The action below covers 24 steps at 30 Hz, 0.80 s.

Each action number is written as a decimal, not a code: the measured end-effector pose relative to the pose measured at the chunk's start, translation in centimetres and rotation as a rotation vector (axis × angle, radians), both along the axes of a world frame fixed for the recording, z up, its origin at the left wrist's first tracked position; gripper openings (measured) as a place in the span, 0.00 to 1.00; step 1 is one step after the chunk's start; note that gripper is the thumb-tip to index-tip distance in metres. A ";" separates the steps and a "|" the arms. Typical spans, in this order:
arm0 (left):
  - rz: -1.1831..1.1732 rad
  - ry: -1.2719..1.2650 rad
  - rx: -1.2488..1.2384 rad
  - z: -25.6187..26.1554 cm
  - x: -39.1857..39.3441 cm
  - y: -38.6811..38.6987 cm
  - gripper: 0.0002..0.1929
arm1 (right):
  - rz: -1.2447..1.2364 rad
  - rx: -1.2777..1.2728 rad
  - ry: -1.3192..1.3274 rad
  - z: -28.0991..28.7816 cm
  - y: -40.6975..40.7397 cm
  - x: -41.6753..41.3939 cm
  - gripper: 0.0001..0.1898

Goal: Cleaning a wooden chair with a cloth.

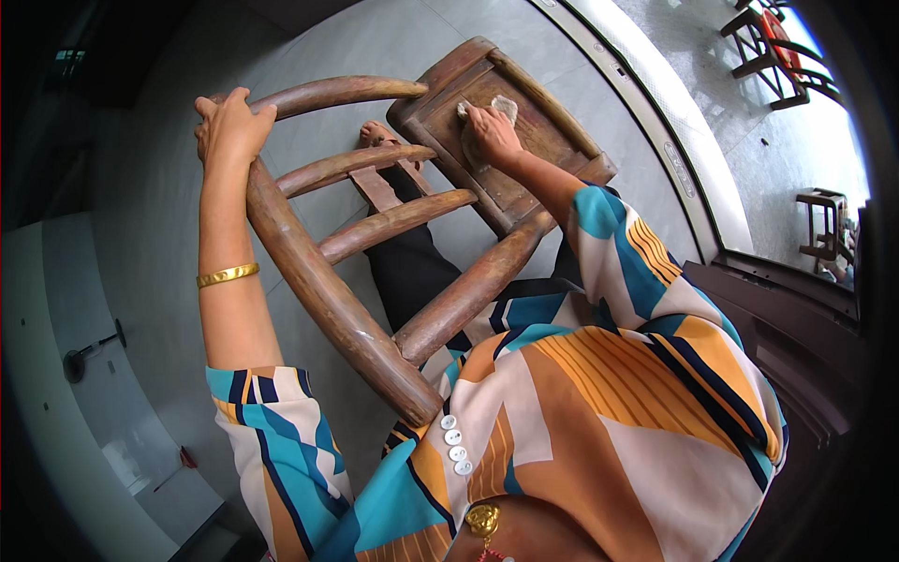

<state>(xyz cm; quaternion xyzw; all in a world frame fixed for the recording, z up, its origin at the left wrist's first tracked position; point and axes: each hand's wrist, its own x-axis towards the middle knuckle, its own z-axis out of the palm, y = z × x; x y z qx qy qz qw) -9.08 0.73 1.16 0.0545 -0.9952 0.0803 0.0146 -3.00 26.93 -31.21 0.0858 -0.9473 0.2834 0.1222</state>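
Note:
A worn wooden chair (337,302) leans in front of me, the lower end of its top rail against my patterned blouse (562,421). At the far end of that rail, my left hand (235,126) is wrapped over the corner where a curved back post (344,91) meets it. Two more curved spindles run from the rail to the seat. My right hand (495,135) presses a pale, crumpled cloth (504,109) onto the recessed wooden seat panel (456,133). Part of the cloth shows beyond the fingers. The chair's legs are mostly hidden.
Grey tiles (168,232) cover the floor. My sandalled foot (377,133) shows between the spindles. To the right runs a metal door threshold (632,98). Beyond it stand a chair with a red seat (776,42) and a small wooden stool (822,221). A white panel (77,330) stands at left.

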 end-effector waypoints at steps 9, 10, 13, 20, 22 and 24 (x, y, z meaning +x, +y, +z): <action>0.018 -0.004 0.013 -0.2 0.1 0.3 0.29 | 0.245 0.291 -0.008 0.7 -4.6 -2.6 0.08; 0.020 -0.004 0.017 -0.1 0.1 0.2 0.29 | 0.257 0.303 -0.033 1.1 -4.5 -2.2 0.08; 0.019 0.003 0.017 -0.2 -0.1 0.5 0.29 | 0.302 0.336 -0.099 1.4 -3.2 -0.7 0.08; 0.030 -0.002 0.011 -0.2 -0.1 0.5 0.28 | 0.507 0.090 -0.235 1.0 2.5 6.9 0.17; 0.034 -0.012 0.022 -0.1 -0.1 0.7 0.28 | 0.501 0.073 -0.246 1.5 4.0 9.0 0.20; 0.047 -0.014 0.029 -0.1 -0.2 0.7 0.28 | 0.473 0.063 -0.285 2.2 4.7 10.0 0.25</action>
